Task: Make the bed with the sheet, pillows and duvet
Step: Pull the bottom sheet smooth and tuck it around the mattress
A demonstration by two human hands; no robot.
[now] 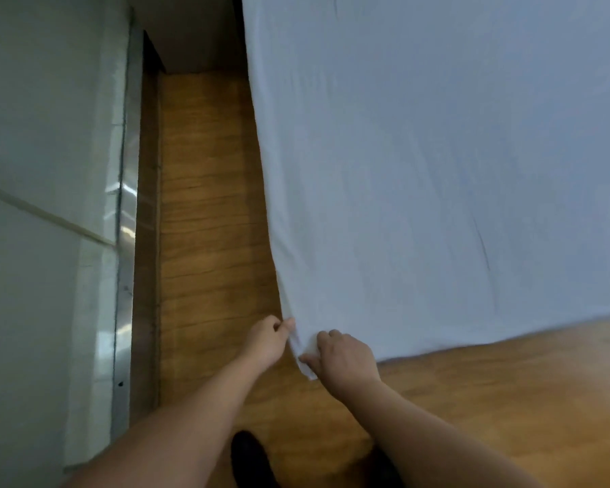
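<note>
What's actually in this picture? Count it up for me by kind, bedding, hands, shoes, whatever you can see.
Pale blue-white fabric sheet: 1
Bare hands pinching the sheet's corner: 2, left hand and right hand
Black shoe on the brown wooden floor: 1
Pillows: 0 in view
Duvets: 0 in view
Total: 4

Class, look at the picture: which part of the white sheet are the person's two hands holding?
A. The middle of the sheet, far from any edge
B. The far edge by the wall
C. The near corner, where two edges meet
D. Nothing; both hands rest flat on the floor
C: the left hand and the right hand both pinch the sheet with curled fingers at its near corner, above the wooden floor.
</note>
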